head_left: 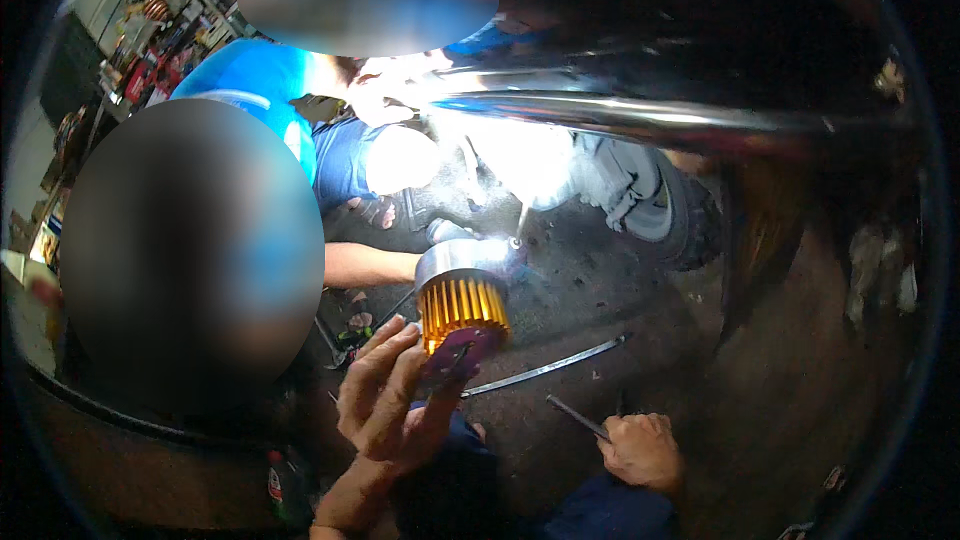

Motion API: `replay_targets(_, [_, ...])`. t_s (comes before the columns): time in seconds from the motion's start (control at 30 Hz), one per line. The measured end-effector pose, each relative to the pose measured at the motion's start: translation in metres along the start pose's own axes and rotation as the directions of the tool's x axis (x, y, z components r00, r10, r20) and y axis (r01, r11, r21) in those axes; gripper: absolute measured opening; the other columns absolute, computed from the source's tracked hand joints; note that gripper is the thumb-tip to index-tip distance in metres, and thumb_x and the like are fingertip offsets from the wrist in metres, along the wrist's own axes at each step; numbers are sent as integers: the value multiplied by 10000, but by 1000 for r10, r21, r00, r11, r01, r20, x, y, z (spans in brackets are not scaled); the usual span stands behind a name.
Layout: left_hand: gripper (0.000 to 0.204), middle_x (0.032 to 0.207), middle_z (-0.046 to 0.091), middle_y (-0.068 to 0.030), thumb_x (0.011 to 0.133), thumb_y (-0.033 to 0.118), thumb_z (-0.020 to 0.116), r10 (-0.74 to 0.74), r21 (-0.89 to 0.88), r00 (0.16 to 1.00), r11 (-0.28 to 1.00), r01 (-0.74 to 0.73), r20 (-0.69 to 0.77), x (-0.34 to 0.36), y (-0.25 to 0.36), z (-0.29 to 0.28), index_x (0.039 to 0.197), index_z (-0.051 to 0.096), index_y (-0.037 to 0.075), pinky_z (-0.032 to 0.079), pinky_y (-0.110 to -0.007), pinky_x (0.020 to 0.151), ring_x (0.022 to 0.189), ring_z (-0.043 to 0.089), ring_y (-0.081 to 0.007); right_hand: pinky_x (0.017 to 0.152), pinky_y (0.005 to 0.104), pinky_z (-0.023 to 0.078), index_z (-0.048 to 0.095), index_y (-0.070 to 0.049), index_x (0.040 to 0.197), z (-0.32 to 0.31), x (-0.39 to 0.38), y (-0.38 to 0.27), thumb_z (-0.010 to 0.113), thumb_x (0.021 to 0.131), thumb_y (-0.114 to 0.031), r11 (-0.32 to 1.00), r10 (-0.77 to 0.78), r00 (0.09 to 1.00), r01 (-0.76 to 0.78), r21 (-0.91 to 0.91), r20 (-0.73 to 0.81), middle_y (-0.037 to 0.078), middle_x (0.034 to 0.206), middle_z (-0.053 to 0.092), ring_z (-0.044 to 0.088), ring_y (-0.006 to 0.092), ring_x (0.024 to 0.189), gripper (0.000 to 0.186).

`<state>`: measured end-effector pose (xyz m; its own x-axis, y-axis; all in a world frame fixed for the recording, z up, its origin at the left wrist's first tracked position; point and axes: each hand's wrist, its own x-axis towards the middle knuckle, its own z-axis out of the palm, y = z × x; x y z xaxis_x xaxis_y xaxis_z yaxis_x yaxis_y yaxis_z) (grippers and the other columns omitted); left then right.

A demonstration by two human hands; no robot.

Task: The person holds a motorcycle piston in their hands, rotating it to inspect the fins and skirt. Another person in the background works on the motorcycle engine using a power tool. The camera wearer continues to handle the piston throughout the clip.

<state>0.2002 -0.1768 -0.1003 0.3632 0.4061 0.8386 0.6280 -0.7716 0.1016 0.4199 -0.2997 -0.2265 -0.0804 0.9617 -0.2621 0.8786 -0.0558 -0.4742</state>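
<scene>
My left hand reaches up from the lower edge, its fingers curled against the back of a round finned lamp. The lamp has a silver rim, gold fins and a purple back plate, and bright light falls on the area ahead of it. Part of my grip is hidden behind the plate. Lower right, my right hand is closed round a thin dark metal bar, which points up and to the left. Behind the lamp, a co-worker's bare forearm reaches in from the left; its hand is mostly hidden.
A shiny metal tube crosses the upper right beneath dark glossy bodywork. Below it are grey parts and a tyre. A person in a blue shirt crouches at upper left. A long flat metal strip lies on the dark floor; a bottle stands lower left.
</scene>
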Motion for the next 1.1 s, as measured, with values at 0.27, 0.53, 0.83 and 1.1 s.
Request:
replay_targets(0.27, [432,977,657,-191,751,138,776,-9,53,999,999,12,-45,-17,-58,-45,1139,615,37,549,-447,816,923,664,-338,678,481,498,636,-4,772,-27,47,1,588,859,-297,998,39,995,-42,41,90,219,715,638,636,401,713,309])
replay_targets(0.53, [406,1003,627,-213,799,147,730,-117,-31,988,993,115,-105,-29,-129,-72,1151,579,13,545,-475,809,925,642,-376,665,486,473,630,-12,852,-72,57,-50,579,885,-283,978,150,977,-169,120,154,222,723,627,624,410,726,277])
replay_targets(0.83, [426,1034,620,-206,766,112,759,-313,-151,937,945,291,-156,-59,-195,-105,1142,584,18,544,-446,833,972,633,-368,653,471,468,621,-3,896,-81,107,-161,592,870,-212,999,-31,999,32,-32,34,226,697,599,609,408,690,213])
replay_targets(1.1, [429,1062,611,-202,716,49,783,-415,-205,880,905,373,-230,-73,-223,-116,1102,610,-22,537,-418,820,997,622,-351,466,292,478,627,29,951,-93,159,-235,554,923,-129,998,-64,998,63,24,24,133,697,647,628,150,541,175])
